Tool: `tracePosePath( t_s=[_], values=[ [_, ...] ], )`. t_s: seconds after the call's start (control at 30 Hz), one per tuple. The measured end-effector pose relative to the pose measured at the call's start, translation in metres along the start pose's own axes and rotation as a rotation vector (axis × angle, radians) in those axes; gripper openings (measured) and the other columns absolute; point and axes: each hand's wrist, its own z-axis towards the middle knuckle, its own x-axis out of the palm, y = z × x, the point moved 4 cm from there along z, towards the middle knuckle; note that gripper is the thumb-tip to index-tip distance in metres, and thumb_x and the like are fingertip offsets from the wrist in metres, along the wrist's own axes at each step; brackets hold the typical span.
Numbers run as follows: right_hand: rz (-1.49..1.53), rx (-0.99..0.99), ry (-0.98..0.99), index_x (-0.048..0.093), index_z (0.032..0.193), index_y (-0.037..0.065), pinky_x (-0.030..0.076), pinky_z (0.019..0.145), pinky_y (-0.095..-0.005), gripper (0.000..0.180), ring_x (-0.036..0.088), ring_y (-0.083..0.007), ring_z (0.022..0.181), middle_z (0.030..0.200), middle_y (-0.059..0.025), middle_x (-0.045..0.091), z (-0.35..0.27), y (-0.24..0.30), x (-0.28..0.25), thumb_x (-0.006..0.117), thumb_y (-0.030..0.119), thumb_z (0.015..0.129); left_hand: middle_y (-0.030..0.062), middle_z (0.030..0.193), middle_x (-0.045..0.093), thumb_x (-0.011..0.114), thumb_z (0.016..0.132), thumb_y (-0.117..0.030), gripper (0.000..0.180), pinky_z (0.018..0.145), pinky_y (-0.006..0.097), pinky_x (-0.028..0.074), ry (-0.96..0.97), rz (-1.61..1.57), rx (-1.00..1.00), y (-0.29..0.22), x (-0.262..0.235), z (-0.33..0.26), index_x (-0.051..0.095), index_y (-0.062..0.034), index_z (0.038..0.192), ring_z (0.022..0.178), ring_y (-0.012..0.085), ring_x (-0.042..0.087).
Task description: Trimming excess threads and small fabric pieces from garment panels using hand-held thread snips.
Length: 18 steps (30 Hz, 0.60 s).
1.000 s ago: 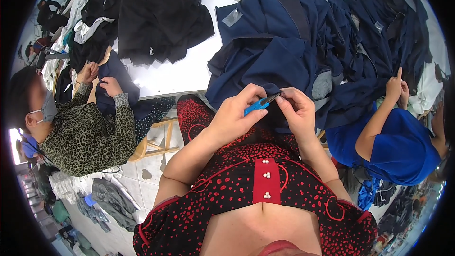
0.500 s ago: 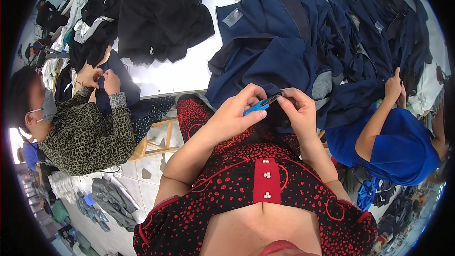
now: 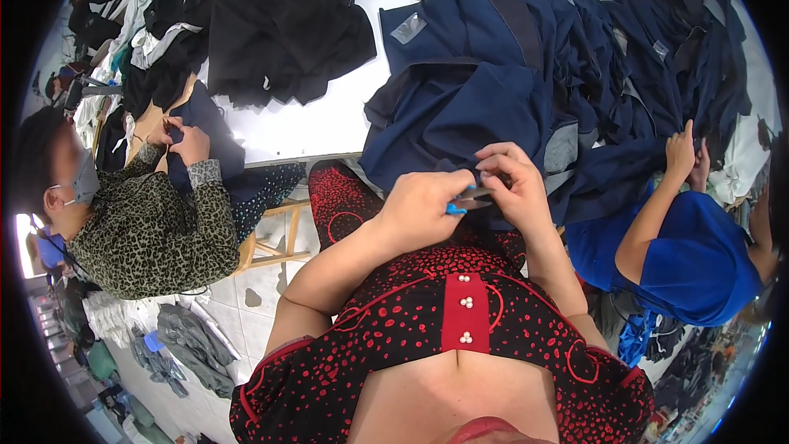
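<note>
My left hand [image 3: 423, 207] is closed around small thread snips [image 3: 457, 209] with blue handles, their metal blades pointing right. At the blade tips my right hand [image 3: 511, 187] has its thumb and fingers pinched on the edge of a navy garment [image 3: 456, 115]. The pinched bit is small and partly hidden by the fingers. From the table edge the garment hangs down toward my lap, behind both hands. A small clear plastic patch [image 3: 408, 29] lies on the navy cloth farther up.
Black garments [image 3: 288, 29] are piled on the white table [image 3: 320, 127] at far left. More navy cloth [image 3: 690, 41] is heaped at right. A masked person in a leopard-print top [image 3: 156, 238] handles dark cloth on my left; a person in blue [image 3: 682, 255] works on my right.
The snips have turned in my left hand, showing less handle, and their blades now reach between the two hands. My right fingers have curled in closer to the blades.
</note>
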Motion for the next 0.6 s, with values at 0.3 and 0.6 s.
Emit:
tracePosePath(
  t_s=[0.3, 0.6],
  values=[
    [0.527, 0.197, 0.311, 0.06, 0.084, -0.004, 0.041, 0.078, -0.0237, 0.011, 0.052, -0.0107, 0.088, 0.099, -0.0036, 0.053, -0.005, -0.001, 0.01, 0.065, 0.002, 0.076, 0.007, 0.064, 0.051, 0.059, 0.078, -0.01, 0.011, 0.059, 0.027, 0.04, 0.047, -0.252, -0.168, 0.018, -0.009, 0.006, 0.052, -0.0003, 0.077, 0.061, 0.0116, 0.049],
    [0.749, 0.246, 0.143, 0.062, 0.084, -0.003, 0.039, 0.084, -0.0235, 0.008, 0.05, -0.01, 0.094, 0.113, -0.0061, 0.055, -0.003, -0.004, 0.01, 0.063, 0.003, 0.078, 0.0103, 0.085, 0.055, 0.06, 0.082, -0.018, 0.039, 0.074, 0.032, 0.043, -0.059, -0.236, -0.385, 0.02, -0.032, 0.008, 0.042, -0.0035, 0.113, 0.078, 0.0192, 0.054]
  ],
)
